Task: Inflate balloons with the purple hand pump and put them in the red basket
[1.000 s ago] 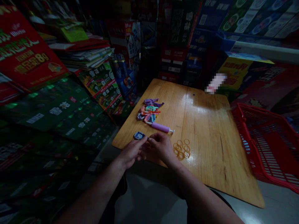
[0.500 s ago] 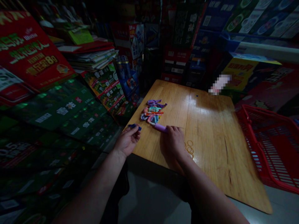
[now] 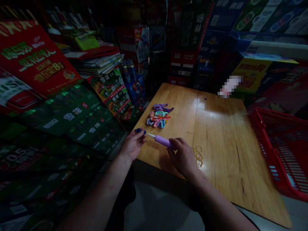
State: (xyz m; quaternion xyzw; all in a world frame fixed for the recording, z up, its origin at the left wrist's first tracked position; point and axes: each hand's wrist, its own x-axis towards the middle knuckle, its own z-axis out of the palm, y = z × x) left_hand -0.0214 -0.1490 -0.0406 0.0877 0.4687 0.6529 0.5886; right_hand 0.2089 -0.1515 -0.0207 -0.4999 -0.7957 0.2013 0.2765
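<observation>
Over the table's left edge, my left hand (image 3: 133, 143) is closed around a small dark blue balloon (image 3: 140, 131), uninflated, its end poking out past the fingertips. My right hand (image 3: 184, 155) grips the rear of a purple balloon pump (image 3: 164, 141) with a white tapered nozzle. That nozzle points left, its tip close to the blue balloon and seemingly just apart from it. Beyond both hands lies a pile of flat, multicoloured balloons (image 3: 159, 119), with purple ones at its far side. Several yellowish rubber bands (image 3: 198, 156) lie beside my right hand, partly hidden by it.
The wooden table (image 3: 216, 134) stretches ahead and right, with a small dark blue spot (image 3: 205, 99) near its far edge. A red plastic basket (image 3: 271, 144) stands at the right. Green beer cartons (image 3: 72, 118) are stacked at the left, and more boxes (image 3: 184, 62) behind.
The pump has been lifted from beside the balloon pile and brought nearer, its nozzle now by the blue balloon. My left hand keeps its hold; the view has shifted slightly.
</observation>
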